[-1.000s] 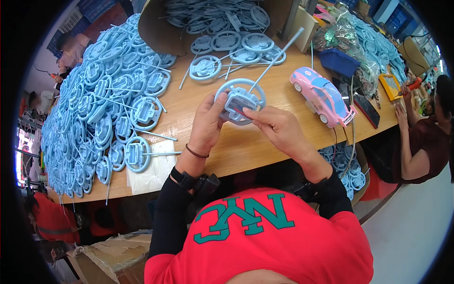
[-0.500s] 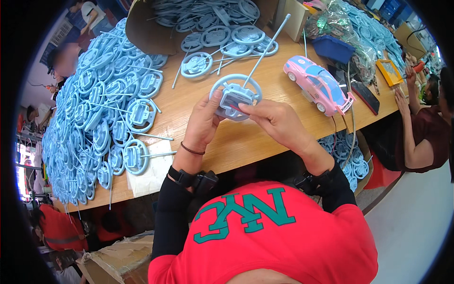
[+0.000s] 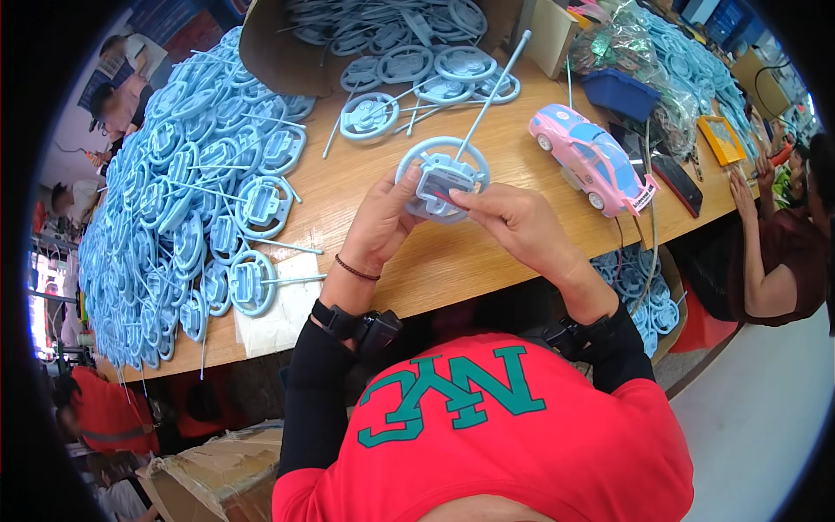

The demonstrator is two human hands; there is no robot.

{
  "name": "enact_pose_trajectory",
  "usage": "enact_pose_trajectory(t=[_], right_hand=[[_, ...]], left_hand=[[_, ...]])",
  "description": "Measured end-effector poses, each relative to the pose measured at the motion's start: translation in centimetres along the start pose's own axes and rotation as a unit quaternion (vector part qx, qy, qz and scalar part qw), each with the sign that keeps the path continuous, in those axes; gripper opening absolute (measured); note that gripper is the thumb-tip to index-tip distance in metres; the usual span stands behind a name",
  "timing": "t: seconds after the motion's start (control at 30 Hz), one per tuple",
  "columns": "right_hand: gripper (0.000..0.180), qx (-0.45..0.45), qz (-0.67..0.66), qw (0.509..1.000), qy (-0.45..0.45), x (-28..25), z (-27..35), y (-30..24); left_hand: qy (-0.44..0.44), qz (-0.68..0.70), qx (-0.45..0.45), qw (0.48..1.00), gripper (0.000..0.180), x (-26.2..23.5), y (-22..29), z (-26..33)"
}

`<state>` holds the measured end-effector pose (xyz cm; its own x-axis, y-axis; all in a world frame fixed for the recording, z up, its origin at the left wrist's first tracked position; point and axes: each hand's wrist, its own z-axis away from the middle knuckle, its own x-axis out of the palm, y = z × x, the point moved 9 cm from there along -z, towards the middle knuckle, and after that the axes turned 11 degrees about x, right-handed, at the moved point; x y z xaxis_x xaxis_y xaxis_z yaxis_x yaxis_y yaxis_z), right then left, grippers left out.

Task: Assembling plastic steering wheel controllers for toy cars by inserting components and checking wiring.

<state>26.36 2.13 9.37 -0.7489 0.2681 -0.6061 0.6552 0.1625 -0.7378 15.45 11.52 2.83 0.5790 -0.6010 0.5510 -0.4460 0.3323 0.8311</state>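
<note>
Above the table, my left hand [image 3: 378, 217] grips a light-blue steering-wheel-shaped remote control [image 3: 445, 165] by its left side, thumb on its face. A long thin antenna points up and right from it. The rectangular battery compartment in its middle faces up and looks dark inside. Over the compartment's lower right corner, my right hand [image 3: 522, 226] is closed in a pinch. A small dark, reddish edge shows at its fingertips, too little to name. To the right stands a pink toy car [image 3: 591, 161] with blue windows.
A tall heap of similar remote controls [image 3: 187, 183] covers the left of the table. More spill from a cardboard box [image 3: 278, 52] at the back. On the right are a blue bin [image 3: 619, 94], a dark phone [image 3: 677, 183] and a yellow tray [image 3: 720, 139]. A co-worker [image 3: 765, 270] sits at far right.
The whole view has shifted slightly. Both hands stay on the remote control, which is tilted a little differently, with its compartment showing more openly. Neither grip has visibly changed.
</note>
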Motion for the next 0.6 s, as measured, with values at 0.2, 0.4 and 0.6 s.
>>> enact_pose_trajectory(t=[0.2, 0.4, 0.6], right_hand=[[0.027, 0.004, 0.016, 1.000, -0.011, 0.1, 0.1, 0.2], [0.027, 0.008, -0.003, 1.000, -0.022, 0.5, 0.5, 0.5], [0.027, 0.002, -0.007, 1.000, -0.020, 0.4, 0.5, 0.1]], left_hand=[[-0.025, 0.029, -0.043, 0.998, 0.042, 0.8, -0.7, 0.1], [-0.023, -0.016, -0.051, 0.998, 0.044, 0.0, -1.1, 0.2], [-0.038, -0.008, -0.038, 0.999, 0.041, 0.0, -0.8, 0.2]])
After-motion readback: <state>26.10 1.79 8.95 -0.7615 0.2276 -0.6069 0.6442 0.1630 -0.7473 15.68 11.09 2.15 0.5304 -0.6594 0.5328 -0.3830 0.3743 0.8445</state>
